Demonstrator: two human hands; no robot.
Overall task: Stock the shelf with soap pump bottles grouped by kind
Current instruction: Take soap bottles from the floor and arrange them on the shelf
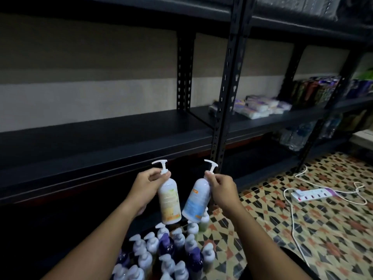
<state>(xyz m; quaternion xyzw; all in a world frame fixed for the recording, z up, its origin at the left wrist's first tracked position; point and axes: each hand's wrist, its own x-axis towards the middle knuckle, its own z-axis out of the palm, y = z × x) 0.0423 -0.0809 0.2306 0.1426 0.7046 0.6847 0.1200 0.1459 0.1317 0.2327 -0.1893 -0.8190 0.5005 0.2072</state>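
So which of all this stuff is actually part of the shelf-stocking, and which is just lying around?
Part of the job:
- white pump bottle with yellow-orange label, held in the left hand
- white pump bottle with pale blue label, held in the right hand
- cluster of pump bottles on the floor
- black metal shelf

Lying about:
- white power strip
- wrapped white packets
- clear water bottles

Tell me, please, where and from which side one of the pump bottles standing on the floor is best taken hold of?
Probably by the neck just under the pump head, coming from above. The floor bottles stand upright and packed close, so their sides are hard to reach and only the pump tops stand free. Both hands already hold theirs that way: the left hand the yellow-labelled bottle, the right hand the blue-labelled bottle.
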